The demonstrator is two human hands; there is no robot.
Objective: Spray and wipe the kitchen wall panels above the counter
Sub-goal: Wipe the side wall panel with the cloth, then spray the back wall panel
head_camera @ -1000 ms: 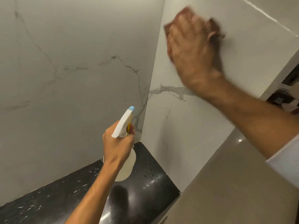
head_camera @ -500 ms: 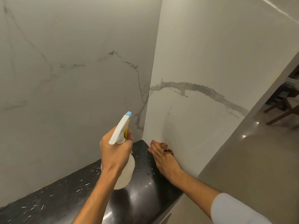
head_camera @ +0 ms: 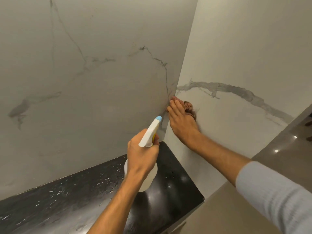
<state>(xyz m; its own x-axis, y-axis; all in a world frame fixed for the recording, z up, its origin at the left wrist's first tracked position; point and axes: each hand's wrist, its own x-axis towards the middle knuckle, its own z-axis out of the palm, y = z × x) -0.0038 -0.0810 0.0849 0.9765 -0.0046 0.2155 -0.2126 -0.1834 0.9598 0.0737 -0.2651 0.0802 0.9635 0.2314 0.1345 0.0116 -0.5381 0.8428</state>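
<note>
Two hands work: the right hand (head_camera: 181, 120) presses a cloth (head_camera: 190, 108) flat on the right panel (head_camera: 236, 56) beside the corner; the left hand (head_camera: 142, 154) grips the spray bottle (head_camera: 149, 132), nozzle toward that corner.

A home kitchen, by its finishes. Two large white marble-look wall panels (head_camera: 101, 98) with grey veins meet in an inside corner above a glossy black counter (head_camera: 67, 205) flecked with pale specks and wet with droplets. The right-hand panel (head_camera: 236, 56) ends at an outer edge, and beyond it a polished beige tiled floor (head_camera: 287, 149) reflects small ceiling lights. A household spray bottle (head_camera: 150, 132) with a blue nozzle and a brown cleaning cloth (head_camera: 189, 107) fit a domestic setting rather than a shop or lab
</note>
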